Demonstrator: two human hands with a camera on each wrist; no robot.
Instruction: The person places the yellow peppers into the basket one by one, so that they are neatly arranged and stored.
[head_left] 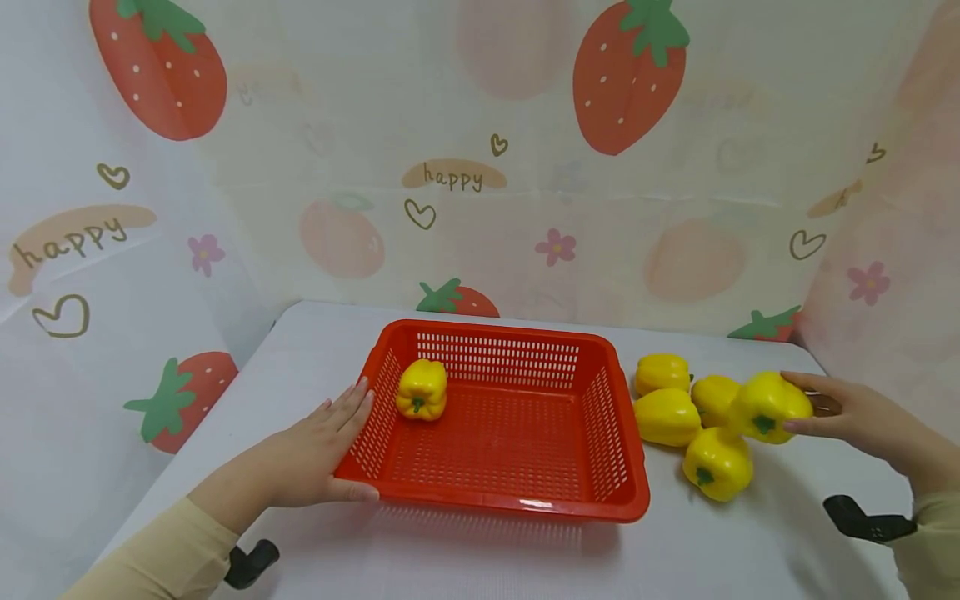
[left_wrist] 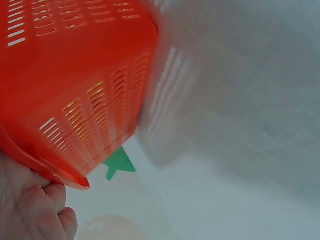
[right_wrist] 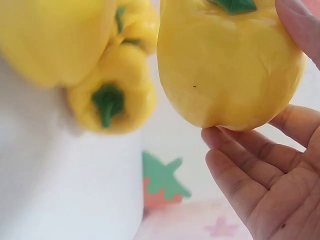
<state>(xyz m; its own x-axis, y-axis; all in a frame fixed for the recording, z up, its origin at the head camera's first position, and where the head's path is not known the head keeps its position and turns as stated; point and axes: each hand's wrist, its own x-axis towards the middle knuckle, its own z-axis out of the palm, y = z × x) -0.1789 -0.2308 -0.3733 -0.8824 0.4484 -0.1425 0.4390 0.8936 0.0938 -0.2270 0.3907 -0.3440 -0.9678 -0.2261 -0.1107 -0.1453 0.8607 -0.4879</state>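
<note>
Beige sleeves (head_left: 161,554) nearest the lens, a black fitting (head_left: 251,564) at each wrist. Left hand (head_left: 318,446) against the left end of the red plastic basket (head_left: 495,503): fingers stretched out at the end rim, thumb by the front corner, no curled grip seen. Right hand (head_left: 862,417) pinches a yellow bell pepper (head_left: 768,402) between thumb and fingers, palm clear of it. Key relation: held pepper lies right of the basket, with four loose peppers (head_left: 717,467) grouped between it and the basket's right wall. Touching them or not, cannot tell. Nearly as broad as long; stem end faces the wearer, so its long axis probably runs roughly fore-and-aft. Basket's long axis runs left to right across the white bench (head_left: 322,350). Right hand nearer the loose group; left hand nearer the single pepper (head_left: 422,387) inside the basket, at its left end.
</note>
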